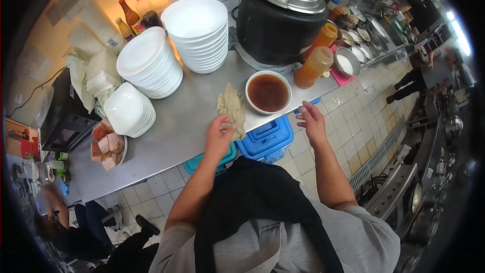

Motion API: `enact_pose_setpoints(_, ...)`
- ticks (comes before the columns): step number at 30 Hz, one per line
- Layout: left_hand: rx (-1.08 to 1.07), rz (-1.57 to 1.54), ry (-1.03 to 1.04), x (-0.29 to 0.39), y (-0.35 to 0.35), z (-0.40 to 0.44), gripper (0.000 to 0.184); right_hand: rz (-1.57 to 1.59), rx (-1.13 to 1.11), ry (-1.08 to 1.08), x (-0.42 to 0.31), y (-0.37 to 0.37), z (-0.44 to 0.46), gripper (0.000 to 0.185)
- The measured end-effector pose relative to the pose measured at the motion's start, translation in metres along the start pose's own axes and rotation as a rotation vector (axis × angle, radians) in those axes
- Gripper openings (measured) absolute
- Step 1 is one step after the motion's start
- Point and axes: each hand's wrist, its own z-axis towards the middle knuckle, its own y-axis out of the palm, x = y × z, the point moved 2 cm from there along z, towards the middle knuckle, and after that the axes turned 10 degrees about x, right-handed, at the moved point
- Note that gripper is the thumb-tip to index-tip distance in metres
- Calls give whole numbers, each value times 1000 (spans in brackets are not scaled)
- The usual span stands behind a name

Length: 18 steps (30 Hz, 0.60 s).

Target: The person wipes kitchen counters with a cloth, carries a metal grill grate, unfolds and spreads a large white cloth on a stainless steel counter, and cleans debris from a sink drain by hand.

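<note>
A white bowl [268,92] of dark brown broth sits near the front edge of the steel counter. To its left lies a crumpled beige cloth [231,105], its lower end at the counter's edge. My left hand [221,130] is over the lower part of this cloth, fingers loosely bent; whether they touch it I cannot tell. On the other side of the bowl, my right hand [311,121] is in the air with its fingers apart, holding nothing. Neither hand touches the bowl.
Behind stand stacked white bowls [196,33], stacked plates [150,63] and a black soup warmer [275,25]. Squeeze bottles [314,67] stand to the right. A blue lidded bin [267,139] is below the edge. Two other people are at far left and far right.
</note>
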Motion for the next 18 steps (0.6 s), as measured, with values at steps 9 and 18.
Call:
enact_pose_setpoints(9,205,933,181,10,59,26,59,-4,-259,92,7,-6,47,50)
enact_pose_setpoints(18,523,1101,-74,-9,-80,57,61,-270,-149,-357,18,27,70,48)
